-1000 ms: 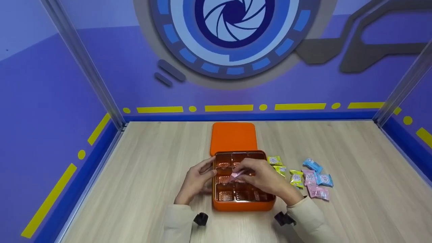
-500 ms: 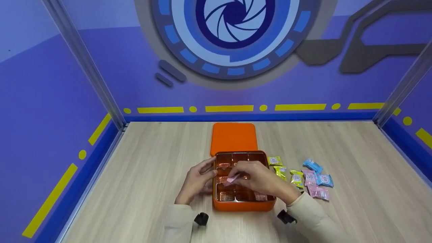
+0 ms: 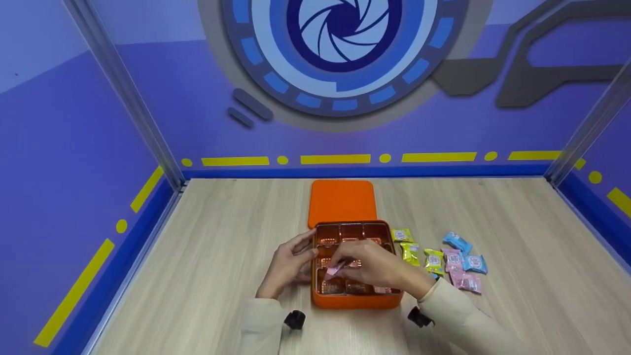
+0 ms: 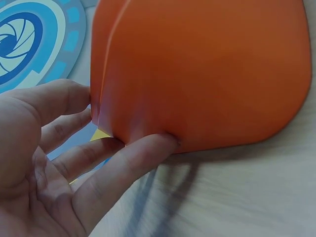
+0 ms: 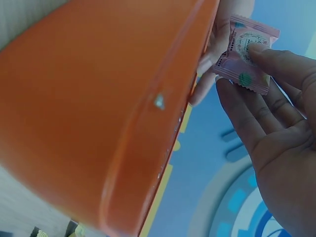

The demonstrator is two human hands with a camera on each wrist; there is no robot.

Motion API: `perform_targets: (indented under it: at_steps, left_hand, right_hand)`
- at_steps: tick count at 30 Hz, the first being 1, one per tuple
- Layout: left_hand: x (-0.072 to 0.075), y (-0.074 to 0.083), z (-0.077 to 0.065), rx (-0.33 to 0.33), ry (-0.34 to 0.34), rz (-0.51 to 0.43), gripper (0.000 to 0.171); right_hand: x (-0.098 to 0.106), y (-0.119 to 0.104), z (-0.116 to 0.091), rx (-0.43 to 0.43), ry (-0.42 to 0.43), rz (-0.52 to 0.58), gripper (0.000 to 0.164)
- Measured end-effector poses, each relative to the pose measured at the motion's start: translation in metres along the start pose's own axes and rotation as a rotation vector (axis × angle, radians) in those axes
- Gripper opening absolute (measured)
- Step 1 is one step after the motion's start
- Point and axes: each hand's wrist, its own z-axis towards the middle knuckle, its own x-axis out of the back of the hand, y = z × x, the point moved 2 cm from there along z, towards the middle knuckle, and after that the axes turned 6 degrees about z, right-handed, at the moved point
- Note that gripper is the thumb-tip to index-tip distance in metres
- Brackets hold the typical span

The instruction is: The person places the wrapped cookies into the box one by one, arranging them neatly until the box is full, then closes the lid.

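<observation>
An orange box (image 3: 357,301) with several compartments stands open-topped on the table. My left hand (image 3: 287,261) rests at its left side; in the left wrist view its extended fingers (image 4: 140,160) touch the orange wall. Over the front-left compartment, my right hand (image 3: 377,266) pinches a pink wrapped candy (image 5: 247,52) between thumb and fingers. The right wrist view shows the candy's printed wrapper and crimped ends, with the thumb pressed on its face. My right hand hides part of the compartments in the head view.
Behind the box lies a flat orange lid (image 3: 341,199). Yellow candies (image 3: 409,253), blue candies (image 3: 475,264) and pink candies (image 3: 466,282) lie loose on the table to the right. Printed blue and purple panels enclose the table at the back and sides.
My right hand has moved left and toward the front of the box with the pink candy, from the middle row to the front-left compartment. My left hand has stayed in place.
</observation>
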Motion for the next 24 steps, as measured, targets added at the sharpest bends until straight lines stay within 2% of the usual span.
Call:
perform_targets:
  at_steps: [6,15,24]
  left_hand:
    - [0.0001,-0.0006,0.0005,-0.015,0.007,0.014,0.056]
    - [0.0003,-0.0006,0.0011,-0.025,0.009,0.041,0.055]
    - [0.0013,0.0002,-0.0008,-0.033,-0.003,0.032,0.056]
  right_hand:
    - [-0.0033,0.0008,0.001,-0.019,-0.039,0.022,0.018]
    - [-0.0065,0.0034,0.0012,-0.062,-0.049,0.059,0.015]
    - [-0.0087,0.0062,0.0036,-0.016,-0.067,0.049,0.015]
